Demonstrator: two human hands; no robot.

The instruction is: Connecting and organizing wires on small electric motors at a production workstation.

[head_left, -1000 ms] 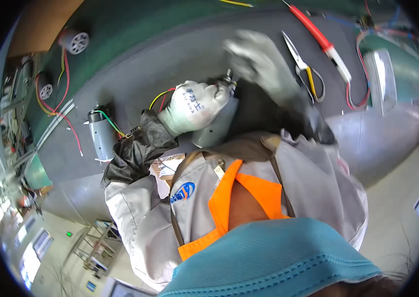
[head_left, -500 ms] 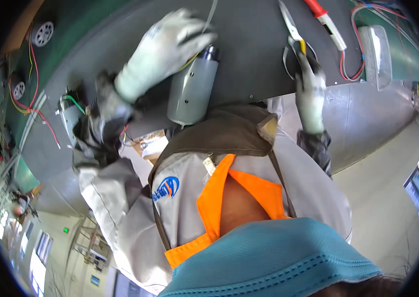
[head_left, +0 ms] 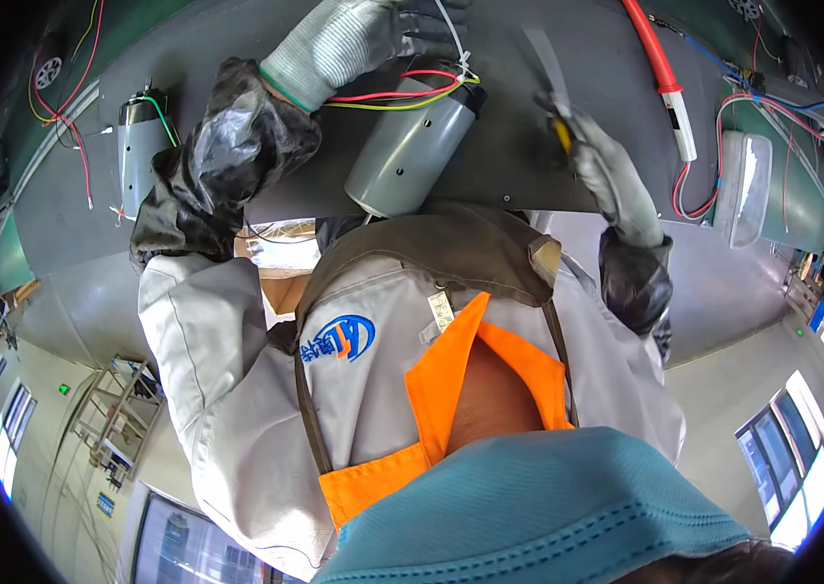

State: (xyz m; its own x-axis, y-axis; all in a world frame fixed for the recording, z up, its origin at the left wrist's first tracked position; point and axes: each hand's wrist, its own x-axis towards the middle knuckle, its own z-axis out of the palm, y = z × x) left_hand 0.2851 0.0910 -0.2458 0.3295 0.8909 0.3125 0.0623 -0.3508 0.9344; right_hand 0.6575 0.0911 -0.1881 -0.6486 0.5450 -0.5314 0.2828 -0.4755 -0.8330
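Motor (head_left: pixel 410 156) on grey bench (head_left: pixel 509 146) — long axis diagonal, wired end up-right, other end toward person. Left hand (head_left: pixel 402 24) pinches its wires (head_left: pixel 402 95). Right hand (head_left: pixel 597 161) closed on cutters (head_left: pixel 550 83).

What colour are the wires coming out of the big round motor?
The wires on the grey motor are red, yellow and green, seen best in the head view.

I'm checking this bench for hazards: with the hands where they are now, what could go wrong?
The cutters in the right hand point toward the motor's thin wires; a slip might nick one. The left hand grips at the wire end, so pulling may strain the leads.
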